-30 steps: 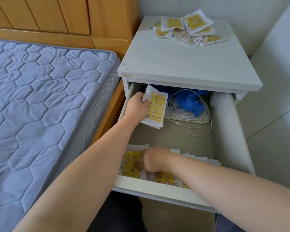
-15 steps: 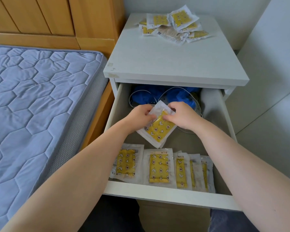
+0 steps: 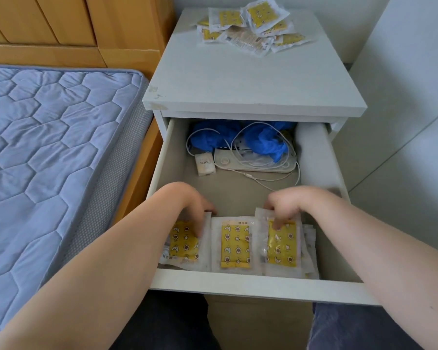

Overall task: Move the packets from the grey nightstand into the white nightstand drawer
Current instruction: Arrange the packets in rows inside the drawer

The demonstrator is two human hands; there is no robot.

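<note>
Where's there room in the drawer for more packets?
The bare drawer floor in the middle, between the packet row at the front and the cable behind. Crowded: that row, and the back with the blue cloth.

The left hand and its forearm cover the left packet's upper left; whether its blurred fingers grip or only press cannot be told. The right hand curls over the right packet's top edge, hiding it. Behind it, a stack shows only slivers, count unclear. Blue cloth runs back under the nightstand top. The overlapping pile is cut by the frame's top edge. Packet print is too small to read.
</note>
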